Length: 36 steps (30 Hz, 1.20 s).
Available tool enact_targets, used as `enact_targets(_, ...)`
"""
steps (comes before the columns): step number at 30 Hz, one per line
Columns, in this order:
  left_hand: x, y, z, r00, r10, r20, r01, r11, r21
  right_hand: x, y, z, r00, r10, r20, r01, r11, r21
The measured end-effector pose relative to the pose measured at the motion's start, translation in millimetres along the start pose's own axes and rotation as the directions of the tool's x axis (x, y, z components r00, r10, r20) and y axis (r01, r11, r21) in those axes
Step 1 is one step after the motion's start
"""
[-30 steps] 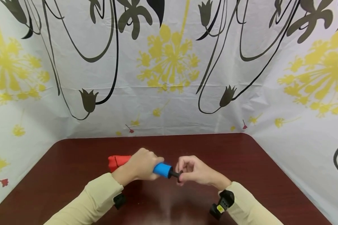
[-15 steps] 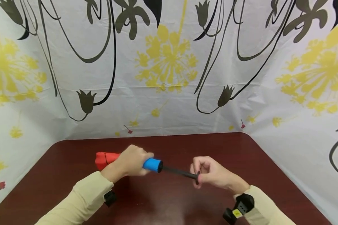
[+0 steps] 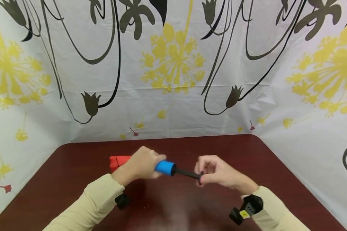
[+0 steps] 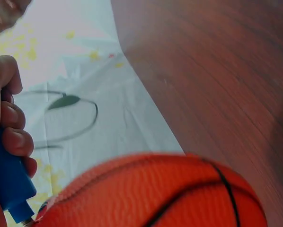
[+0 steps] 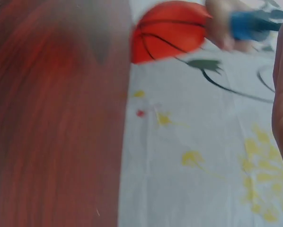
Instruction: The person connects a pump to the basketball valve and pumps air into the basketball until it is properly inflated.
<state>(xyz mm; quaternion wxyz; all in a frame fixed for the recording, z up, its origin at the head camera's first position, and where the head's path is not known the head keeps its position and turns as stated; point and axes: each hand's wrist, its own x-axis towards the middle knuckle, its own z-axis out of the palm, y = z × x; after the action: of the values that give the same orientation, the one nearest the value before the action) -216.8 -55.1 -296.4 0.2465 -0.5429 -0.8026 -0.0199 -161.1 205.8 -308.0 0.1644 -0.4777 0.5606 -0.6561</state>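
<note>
My left hand (image 3: 141, 163) grips the blue barrel of a hand pump (image 3: 165, 168). From the barrel's right end a black rod (image 3: 187, 173) sticks out, and my right hand (image 3: 217, 172) pinches the handle at its tip. A red-orange toy basketball (image 4: 151, 196) with black lines hangs at the pump's other end, joined by a needle in the left wrist view. In the head view the ball is mostly hidden behind my left hand. The right wrist view shows the ball (image 5: 167, 30) misshapen, flat along its lower side.
Below the hands lies a dark red-brown wooden table (image 3: 167, 205) with rounded far corners. A white sheet (image 3: 173, 109) with yellow and grey flower prints hangs behind and at both sides. Each wrist carries a black camera on a strap.
My right hand first drew the rod far out of the barrel to the right. Since then rod and barrel have come closer together, with part of the rod back inside.
</note>
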Motion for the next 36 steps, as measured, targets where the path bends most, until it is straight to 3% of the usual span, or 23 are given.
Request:
enact_targets(6, -8.2, -9.5, -3.7, 0.999, -0.038, 0.003, 0.038, 0.997, 0.066, -14, -3, -9, 0.997, -0.047, 0.068, 0.047, 0.999, 0.01)
enact_targets(10, 2.6, -5.2, -3.9, 0.999, -0.017, 0.047, 0.014, 0.998, 0.062, 3, 14, -5, 0.998, -0.068, -0.002, 0.068, 0.996, -0.058)
enact_targets(15, 10.1, -0.6, -0.9, 0.998, -0.011, 0.069, 0.008, 0.998, 0.055, 22, 24, 4, 0.994, -0.029, -0.102, 0.009, 0.982, -0.187)
enact_targets(18, 5.7, -1.0, 1.4, 0.997, -0.003, 0.076, 0.001, 1.0, 0.024, 16, 19, 4, 0.994, 0.017, -0.105, -0.032, 0.989, -0.145)
enact_targets(21, -2.3, -4.7, 1.6, 0.998, -0.018, 0.063, 0.019, 1.0, -0.009, 2, 10, -1, 0.999, -0.002, -0.042, 0.0, 0.999, -0.04)
enact_targets(26, -13.3, -12.7, -1.6, 0.996, -0.064, 0.057, 0.061, 0.997, 0.05, -12, 9, -10, 0.997, -0.048, 0.065, 0.042, 0.994, 0.097)
enact_targets(30, -7.8, -10.6, -0.1, 0.994, -0.068, 0.086, 0.059, 0.993, 0.105, 2, 23, -10, 1.0, 0.007, -0.009, -0.007, 0.999, -0.035)
enact_targets(33, 0.3, -6.1, 3.1, 0.993, -0.073, 0.092, 0.061, 0.99, 0.126, 18, 30, -7, 0.995, 0.024, -0.094, -0.042, 0.979, -0.198)
enact_targets(36, 3.7, -1.7, 6.1, 0.994, -0.065, 0.086, 0.056, 0.992, 0.111, 24, 31, -3, 0.992, 0.024, -0.123, -0.054, 0.967, -0.249)
